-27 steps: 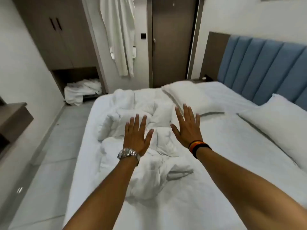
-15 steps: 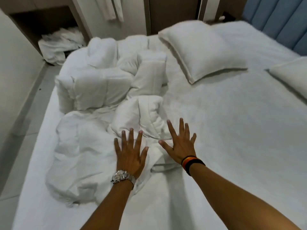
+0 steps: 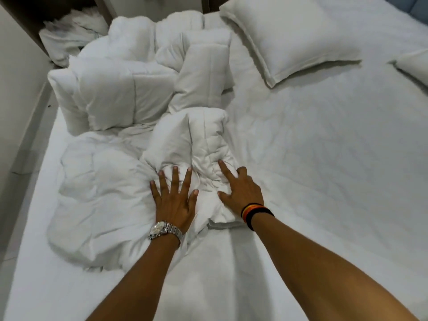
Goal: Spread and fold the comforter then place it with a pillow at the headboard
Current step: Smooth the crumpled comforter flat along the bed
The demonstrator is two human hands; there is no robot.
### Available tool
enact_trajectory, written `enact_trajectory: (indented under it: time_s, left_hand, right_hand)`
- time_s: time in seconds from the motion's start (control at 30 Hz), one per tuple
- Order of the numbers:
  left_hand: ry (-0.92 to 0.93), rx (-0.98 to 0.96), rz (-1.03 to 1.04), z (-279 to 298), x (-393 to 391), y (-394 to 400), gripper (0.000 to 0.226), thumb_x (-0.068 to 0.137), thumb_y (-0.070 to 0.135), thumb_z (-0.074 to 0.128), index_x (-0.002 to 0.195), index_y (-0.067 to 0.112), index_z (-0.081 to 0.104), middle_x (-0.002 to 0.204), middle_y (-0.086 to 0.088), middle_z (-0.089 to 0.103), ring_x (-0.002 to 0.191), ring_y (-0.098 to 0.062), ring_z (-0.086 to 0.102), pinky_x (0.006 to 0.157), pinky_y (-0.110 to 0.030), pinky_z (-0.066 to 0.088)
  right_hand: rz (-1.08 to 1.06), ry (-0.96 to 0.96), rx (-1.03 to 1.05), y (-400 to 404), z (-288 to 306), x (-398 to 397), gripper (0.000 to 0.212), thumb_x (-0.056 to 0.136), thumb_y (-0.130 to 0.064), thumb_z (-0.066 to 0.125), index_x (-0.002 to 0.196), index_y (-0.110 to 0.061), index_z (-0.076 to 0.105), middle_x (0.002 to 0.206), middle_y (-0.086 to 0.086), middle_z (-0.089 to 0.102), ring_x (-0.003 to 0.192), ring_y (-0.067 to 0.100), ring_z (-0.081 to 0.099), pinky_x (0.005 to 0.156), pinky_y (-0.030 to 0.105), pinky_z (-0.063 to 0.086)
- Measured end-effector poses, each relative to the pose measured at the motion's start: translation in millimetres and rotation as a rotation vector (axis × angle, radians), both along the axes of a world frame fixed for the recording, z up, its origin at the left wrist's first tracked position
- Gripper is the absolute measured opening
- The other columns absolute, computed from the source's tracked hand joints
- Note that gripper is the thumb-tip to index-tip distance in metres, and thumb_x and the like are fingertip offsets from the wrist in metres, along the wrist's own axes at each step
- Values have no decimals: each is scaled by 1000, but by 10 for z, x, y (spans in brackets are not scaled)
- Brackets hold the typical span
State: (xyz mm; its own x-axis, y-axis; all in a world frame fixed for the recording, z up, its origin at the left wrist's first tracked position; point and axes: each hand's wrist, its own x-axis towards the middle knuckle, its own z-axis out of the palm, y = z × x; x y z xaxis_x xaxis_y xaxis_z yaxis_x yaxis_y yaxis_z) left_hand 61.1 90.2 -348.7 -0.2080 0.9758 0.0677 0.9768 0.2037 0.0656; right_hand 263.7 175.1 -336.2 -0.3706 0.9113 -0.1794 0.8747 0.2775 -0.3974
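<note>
1. White sheets covered the bed (image 3: 324, 158), which filled nearly the whole head view; a strip of pale floor (image 3: 27, 144) ran along its left edge.
2. Crumpled on the left half of the bed lay the comforter (image 3: 111, 96), white and quilted, bunched into puffy lumps and not yet spread.
3. To the right of the comforter's far end, a pillow (image 3: 284, 31) lay flat on the sheet, close to the comforter, though whether they touched could not be told.
4. Further right of the comforter, at the frame's edge, only the corner of a second pillow (image 3: 414, 66) showed.
5. Beyond the comforter, off the bed, a heap of white linen (image 3: 69, 33) sat in a dark wooden niche; it was blurred.
6. The left hand (image 3: 173, 200) rested palm down on the comforter's near lump, fingers spread and straight, gripping nothing.
7. A silver watch (image 3: 162, 229) sat on the left wrist.
8. The right hand (image 3: 240, 193) lay just right of the left one, also on the comforter's near lump, at the edge beside the bare sheet.
9. Its index finger and thumb were extended, while the other fingers curled into the fabric; whether they pinched a fold could not be told.
10. Black, red and yellow bands (image 3: 257, 213) circled the right wrist.
11. Both bare forearms reached in from the bottom of the frame toward the comforter.
</note>
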Motion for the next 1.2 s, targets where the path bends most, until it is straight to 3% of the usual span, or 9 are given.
enact_trajectory:
  time_s: [0.1, 0.3, 0.67, 0.8, 0.87, 0.93, 1.0, 1.1, 1.2]
  left_hand:
    - [-23, -48, -24, 146, 91, -108, 65, 103, 60, 22, 163, 37, 21, 172, -5, 17, 156, -43, 13, 120, -70, 5]
    - [-174, -228, -143, 420, 738, -541, 64, 99, 71, 8, 156, 55, -18, 170, 12, -21, 158, -35, -10, 120, -69, -4]
    - [-332, -438, -282, 604, 2793, -2057, 66, 96, 76, 11, 150, 61, -25, 167, 18, -28, 158, -36, -7, 118, -70, -4]
    - [-270, -477, -363, 479, 3197, -2593, 65, 99, 71, 10, 157, 54, -16, 168, 14, -23, 159, -34, -6, 119, -68, -5]
    - [-268, -391, -354, 437, 3040, -2764, 64, 103, 65, 15, 162, 46, -3, 168, 10, -19, 159, -31, -1, 123, -61, -6]
    - [-253, -194, -262, 421, 2661, -2892, 64, 105, 60, 22, 164, 39, 9, 170, 4, -10, 160, -29, 2, 124, -57, -4]
    - [-214, 9, -63, 487, 2059, -2967, 66, 104, 58, 28, 165, 35, 15, 173, -4, -1, 160, -29, 2, 124, -58, 0]
    - [-253, 151, 330, 585, 993, -3050, 77, 99, 67, 30, 165, 35, 10, 173, -10, -4, 159, -33, -2, 124, -61, 4]
    - [-382, 107, 606, 527, 31, -3065, 106, 79, 93, 22, 164, 37, -7, 173, -12, -4, 158, -38, 0, 123, -63, 5]
  right_hand:
    - [-35, -3, -25, -328, 217, 300, 96, 87, -52, 66, 160, -54, 4, 135, 9, 39, 90, 30, 63, 77, 40, 58]
    - [-148, 40, -153, -1203, 670, 1316, 103, 77, -66, 71, 158, -61, 7, 125, 0, 38, 82, 24, 60, 77, 32, 52]
    - [-192, -73, -249, -2756, 916, 3172, 109, 70, -81, 68, 155, -65, 2, 110, 1, 41, 97, 29, 63, 88, 36, 53]
    - [-254, -132, -298, -3221, 691, 3591, 113, 67, -88, 63, 159, -58, 3, 126, 7, 43, 110, 30, 60, 93, 40, 53]
    - [-273, -202, -298, -3323, 595, 3488, 116, 69, -87, 62, 161, -51, 2, 147, 14, 37, 131, 34, 47, 106, 46, 46]
    - [-256, -252, -236, -3359, 583, 3197, 117, 73, -88, 58, 163, -46, -4, 169, 15, 9, 152, 38, 21, 119, 56, 27]
    - [-178, -186, -131, -3330, 591, 2758, 112, 78, -88, 52, 163, -46, -7, 173, 9, -13, 159, 34, 2, 122, 62, 11]
    - [6, -50, 25, -3225, 644, 1948, 103, 80, -90, 39, 163, -47, -2, 173, 6, -18, 160, 30, -3, 123, 64, 2]
    - [156, 41, 54, -3064, 649, 1024, 98, 83, -89, 38, 161, -51, -6, 172, 2, -23, 160, 28, -8, 123, 64, -1]
